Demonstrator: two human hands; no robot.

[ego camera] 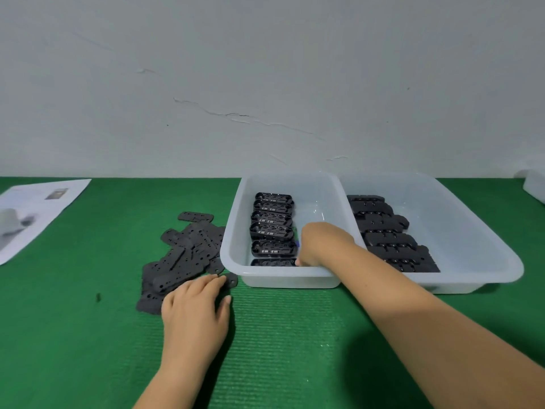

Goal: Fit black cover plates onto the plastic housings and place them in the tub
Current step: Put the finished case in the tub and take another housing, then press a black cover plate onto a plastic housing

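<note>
Inside the left tub [233, 249], the right hand [321, 243] grasps the nearest housing [272, 262], while the relaxed left hand [194, 308] touches a cover plate [231, 280] beside the plate pile [182, 255].

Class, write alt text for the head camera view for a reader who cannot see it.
A person's right hand reaches into the left tub beside a row of open black housings, while the left hand rests on cover plates piled on the green mat.
</note>
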